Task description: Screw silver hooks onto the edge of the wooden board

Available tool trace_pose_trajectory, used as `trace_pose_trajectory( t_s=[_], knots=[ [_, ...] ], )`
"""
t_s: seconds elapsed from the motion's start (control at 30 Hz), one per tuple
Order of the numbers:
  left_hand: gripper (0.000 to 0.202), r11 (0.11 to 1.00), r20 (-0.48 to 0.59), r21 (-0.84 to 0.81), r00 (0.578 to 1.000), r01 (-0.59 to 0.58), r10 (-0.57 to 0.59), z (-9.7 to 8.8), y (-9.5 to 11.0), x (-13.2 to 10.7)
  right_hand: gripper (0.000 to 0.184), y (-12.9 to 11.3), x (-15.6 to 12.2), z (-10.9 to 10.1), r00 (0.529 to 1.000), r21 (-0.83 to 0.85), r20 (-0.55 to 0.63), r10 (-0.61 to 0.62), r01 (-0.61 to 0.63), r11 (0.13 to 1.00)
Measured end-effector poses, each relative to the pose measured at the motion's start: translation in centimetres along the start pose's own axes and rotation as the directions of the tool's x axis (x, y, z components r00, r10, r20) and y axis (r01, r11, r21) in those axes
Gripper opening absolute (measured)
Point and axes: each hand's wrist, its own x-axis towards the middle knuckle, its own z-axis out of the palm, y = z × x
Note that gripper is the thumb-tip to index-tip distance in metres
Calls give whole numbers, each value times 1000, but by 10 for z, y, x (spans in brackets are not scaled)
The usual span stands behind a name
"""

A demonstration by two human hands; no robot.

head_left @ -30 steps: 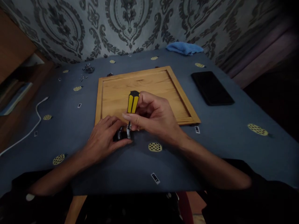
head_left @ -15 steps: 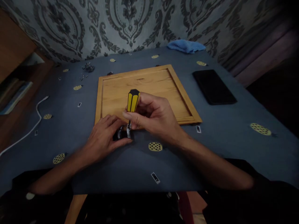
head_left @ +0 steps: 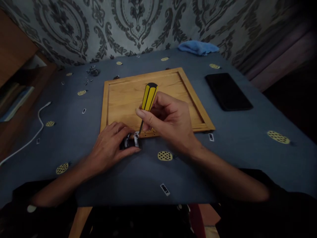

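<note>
A yellow-and-black screwdriver point(head_left: 149, 97) is pinched between the thumb and fingers of my right hand point(head_left: 170, 120). Its handle leans to the right, and the thin shaft points down toward a black-and-silver metal fitting point(head_left: 136, 139). Whether the tip touches the fitting I cannot tell. Thumb and fingers of my left hand point(head_left: 109, 143) close around that fitting at the near edge of a framed wooden panel point(head_left: 146, 92), covering part of it. Small dark holes show in the panel's near edge, just right of the fitting.
Small metal pieces point(head_left: 93, 71) lie at the back left of the table point(head_left: 188, 178). To the right rests a black phone or tablet point(head_left: 228, 91), with a blue cloth point(head_left: 198, 48) behind. A white cable point(head_left: 32, 138) runs along the left, near a wooden shelf point(head_left: 17, 46) holding books.
My right hand has moved up and slightly right with the screwdriver, which now tilts and shows its shaft. The holes in the panel's edge have come into sight. My left hand stays put.
</note>
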Motion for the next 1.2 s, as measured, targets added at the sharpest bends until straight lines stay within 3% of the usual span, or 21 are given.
trace_pose_trajectory(
  t_s=[0.57,0.9,1.2],
  knots=[
    [50,999,10,35,1000,3,-4,0,0,1,30,2,-4,4,996,5,64,59,-60,998],
    [45,999,32,17,999,41,-42,1,-1,0,29,-4,-2,-5,981,-43,180,71,-65,997],
    [48,999,16,16,999,42,-42,2,-1,0,31,-4,-2,-2,985,10,152,86,-88,996]
  ],
)
